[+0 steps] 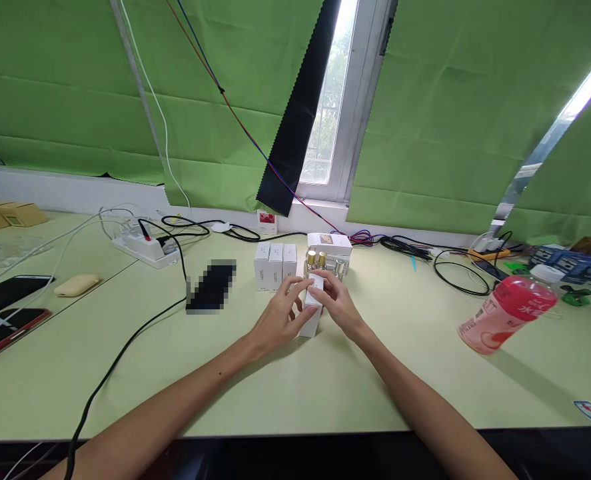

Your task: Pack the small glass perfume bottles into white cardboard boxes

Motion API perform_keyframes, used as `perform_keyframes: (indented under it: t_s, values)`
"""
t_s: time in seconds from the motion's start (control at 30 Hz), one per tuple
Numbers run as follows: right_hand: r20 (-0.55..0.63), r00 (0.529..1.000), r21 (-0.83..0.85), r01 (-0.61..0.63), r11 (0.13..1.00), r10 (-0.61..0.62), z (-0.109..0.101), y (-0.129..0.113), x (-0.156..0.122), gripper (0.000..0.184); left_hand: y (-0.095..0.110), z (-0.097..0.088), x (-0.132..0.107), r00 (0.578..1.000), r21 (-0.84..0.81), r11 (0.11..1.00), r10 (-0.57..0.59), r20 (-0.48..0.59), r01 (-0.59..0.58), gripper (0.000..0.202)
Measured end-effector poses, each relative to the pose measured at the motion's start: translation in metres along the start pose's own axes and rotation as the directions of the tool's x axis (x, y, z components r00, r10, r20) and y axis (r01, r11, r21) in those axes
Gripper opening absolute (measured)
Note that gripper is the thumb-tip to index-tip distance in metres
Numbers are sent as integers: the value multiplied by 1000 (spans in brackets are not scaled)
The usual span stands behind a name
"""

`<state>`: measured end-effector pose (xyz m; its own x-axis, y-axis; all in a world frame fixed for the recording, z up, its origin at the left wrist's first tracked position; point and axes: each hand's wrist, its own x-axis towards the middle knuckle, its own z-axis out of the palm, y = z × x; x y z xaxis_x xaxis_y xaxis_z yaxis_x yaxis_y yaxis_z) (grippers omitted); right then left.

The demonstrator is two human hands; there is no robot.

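A small white carton (pixel 309 327) stands upright on the table, held between both hands. My left hand (pixel 281 312) grips it from the left, with the thumb on its front and the fingers near its top. From the right, my right hand (pixel 344 308) closes on the upper part, its fingertips at the top edge. Just behind the hands are small glass bottles with gold caps (pixel 322 257), partly hidden by the fingers. Three similar white cartons (pixel 276 268) stand in a row to the left of them. Behind the bottles lies a larger white box (pixel 331 244).
A pink-labelled drink bottle (pixel 508 310) stands on the right. At left are a power strip (pixel 145 248), a cream case (pixel 76 285), phones (pixel 12 330) and a black cable (pixel 125 347) crossing the table (pixel 295 393). More cables (pixel 410 252) run along the wall.
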<state>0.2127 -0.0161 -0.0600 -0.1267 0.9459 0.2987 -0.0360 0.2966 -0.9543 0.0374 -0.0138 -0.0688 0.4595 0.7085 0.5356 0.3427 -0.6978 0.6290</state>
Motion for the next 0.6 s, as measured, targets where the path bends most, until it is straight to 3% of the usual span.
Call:
perform_keyframes:
  t_s: [0.6]
  values:
    - [1, 998, -87, 69, 994, -69, -1, 8, 0, 44, -1, -2, 1, 999, -3, 999, 32, -37, -33, 35]
